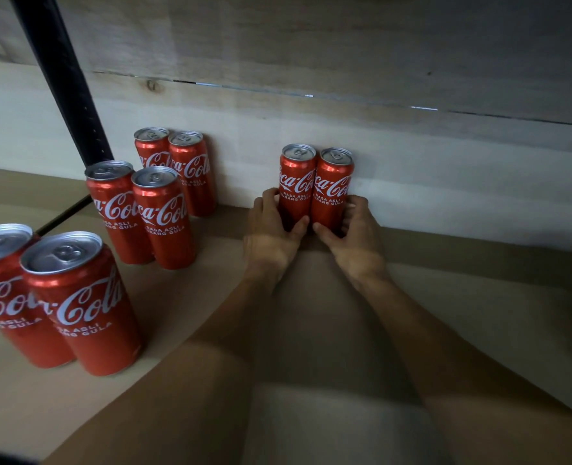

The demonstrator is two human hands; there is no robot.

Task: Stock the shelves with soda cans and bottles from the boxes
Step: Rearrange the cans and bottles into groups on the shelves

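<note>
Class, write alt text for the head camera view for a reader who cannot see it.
Two bare hands, left hand and right hand, each grip an upright red Coca-Cola can, left can and right can, against the wooden back wall. Six more cans stand in pairs to the left.

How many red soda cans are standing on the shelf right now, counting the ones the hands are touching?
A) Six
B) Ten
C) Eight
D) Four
C: three pairs stand at the left, the front pair, the middle pair and the back pair, and the left hand and right hand press a fourth pair against the back wall.
</note>
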